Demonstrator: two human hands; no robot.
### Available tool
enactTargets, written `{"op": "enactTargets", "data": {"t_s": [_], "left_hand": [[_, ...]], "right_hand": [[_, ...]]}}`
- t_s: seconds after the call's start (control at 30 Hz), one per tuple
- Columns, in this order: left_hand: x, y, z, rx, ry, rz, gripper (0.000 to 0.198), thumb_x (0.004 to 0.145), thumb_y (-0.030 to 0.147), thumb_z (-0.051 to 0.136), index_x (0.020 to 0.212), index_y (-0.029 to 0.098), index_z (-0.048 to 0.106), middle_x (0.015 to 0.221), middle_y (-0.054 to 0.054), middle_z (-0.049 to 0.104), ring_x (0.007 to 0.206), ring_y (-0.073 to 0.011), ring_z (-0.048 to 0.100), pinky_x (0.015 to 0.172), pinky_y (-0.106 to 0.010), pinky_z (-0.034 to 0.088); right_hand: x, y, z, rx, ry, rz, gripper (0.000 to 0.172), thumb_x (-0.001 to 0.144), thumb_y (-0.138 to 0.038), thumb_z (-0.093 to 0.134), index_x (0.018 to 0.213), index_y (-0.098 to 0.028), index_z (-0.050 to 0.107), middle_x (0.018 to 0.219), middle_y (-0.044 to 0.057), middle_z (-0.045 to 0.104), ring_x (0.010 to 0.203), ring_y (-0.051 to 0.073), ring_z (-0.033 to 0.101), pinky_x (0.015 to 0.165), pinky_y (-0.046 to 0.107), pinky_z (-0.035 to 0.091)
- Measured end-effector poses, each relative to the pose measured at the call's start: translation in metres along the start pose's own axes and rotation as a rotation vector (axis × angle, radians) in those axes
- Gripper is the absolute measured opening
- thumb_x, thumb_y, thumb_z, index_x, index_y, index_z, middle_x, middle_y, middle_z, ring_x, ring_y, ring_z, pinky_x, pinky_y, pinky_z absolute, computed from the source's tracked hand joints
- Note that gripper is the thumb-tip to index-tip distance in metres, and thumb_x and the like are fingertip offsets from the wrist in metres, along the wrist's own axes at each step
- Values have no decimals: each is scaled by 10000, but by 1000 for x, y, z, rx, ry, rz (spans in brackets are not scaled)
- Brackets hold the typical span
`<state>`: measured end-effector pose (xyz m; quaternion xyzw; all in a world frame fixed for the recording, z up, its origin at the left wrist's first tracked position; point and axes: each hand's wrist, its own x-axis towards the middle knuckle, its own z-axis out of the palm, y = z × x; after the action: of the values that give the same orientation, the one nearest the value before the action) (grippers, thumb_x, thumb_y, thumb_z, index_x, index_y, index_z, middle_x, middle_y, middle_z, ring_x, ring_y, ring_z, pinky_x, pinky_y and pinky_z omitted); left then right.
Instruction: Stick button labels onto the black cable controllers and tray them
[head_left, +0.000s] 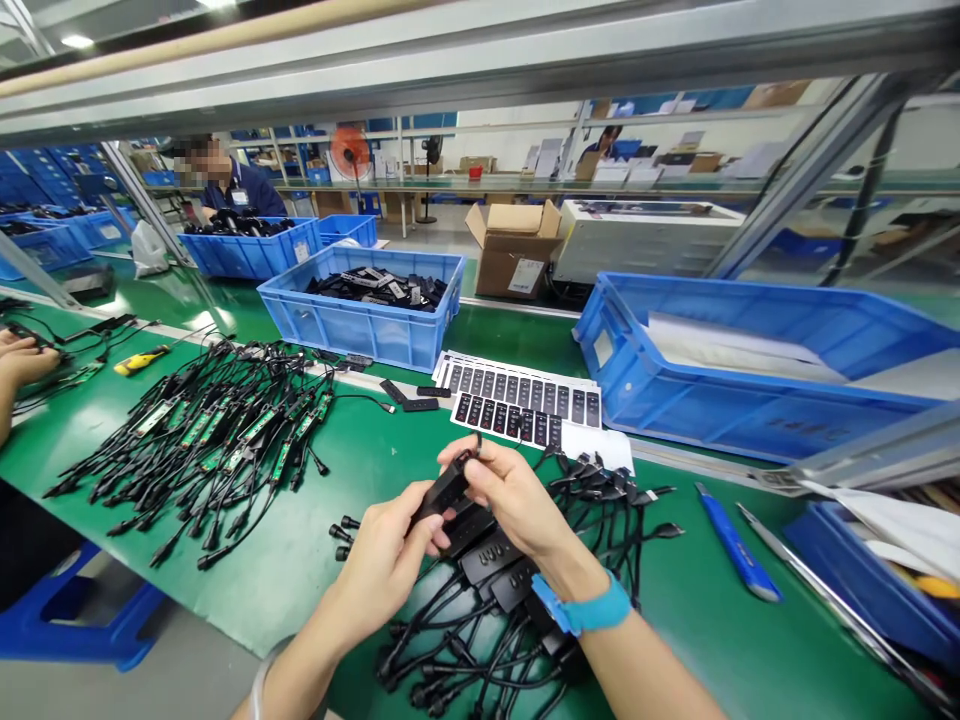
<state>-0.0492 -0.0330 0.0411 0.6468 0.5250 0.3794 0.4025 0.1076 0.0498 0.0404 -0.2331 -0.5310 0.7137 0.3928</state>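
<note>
My left hand [382, 565] and my right hand [510, 495] together hold a black plastic adapter box [446, 490] above the green bench mat [300, 570]. Its short cable end is pinched by my right fingers, and my left fingers wrap its lower side. Right below my hands lies a heap of similar black boxes with tangled black cables [495, 610]. A blue band [585, 606] circles my right wrist. Further left lies a large pile of black cables with green circuit boards [217, 440]. Sheets of black labels [517, 400] lie ahead of my hands.
A blue crate of black parts [364, 340] stands ahead, and a larger blue crate [720, 380] lies at right. A blue utility knife [739, 545] rests on the mat. Another person's hand [22, 360] works at far left. A metal shelf rail [480, 70] crosses above.
</note>
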Motion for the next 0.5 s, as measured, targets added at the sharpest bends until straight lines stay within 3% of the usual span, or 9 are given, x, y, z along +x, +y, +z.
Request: {"op": "enactTargets", "data": {"t_s": [0.13,0.27,0.37,0.43,0.5], "left_hand": [[8,-5,0,141,-11,-3,310,927,275,474,1196,225,619,906,-45,592,811,-176,573,663,-254,502],[11,-21,11,254,30,-70,368,856,219,559,1220,246,604,856,-22,595,713,-164,564,647,-265,492],[8,-29,21,351,-28,-84,397,832,178,580,1213,281,620,1008,-38,603,727,-157,604,706,-286,520],[5,-30,26,494,-84,-108,428,829,166,593,1235,301,620,1091,-54,580,798,-180,626,780,-332,531],[3,-27,29,617,-133,-136,449,825,180,624,1258,298,615,1115,-73,569,936,-235,617,848,-382,526]], "right_hand": [[5,-23,-20,111,314,-89,384,699,-459,773,931,-190,627,740,-9,593,525,67,426,415,164,291],[3,-37,-65,-118,611,-137,458,635,-417,780,972,-212,548,648,-47,564,472,80,402,407,180,263],[-9,-35,-106,-599,760,-150,440,691,-451,699,1012,-211,516,649,-24,589,491,135,486,478,252,386],[-19,-31,-125,-1057,747,-45,399,701,-390,694,1014,-192,544,708,32,630,602,211,583,596,345,465],[-22,-30,-132,-1511,728,103,508,633,-309,768,1075,-156,571,897,153,666,838,349,631,709,460,484]]}}
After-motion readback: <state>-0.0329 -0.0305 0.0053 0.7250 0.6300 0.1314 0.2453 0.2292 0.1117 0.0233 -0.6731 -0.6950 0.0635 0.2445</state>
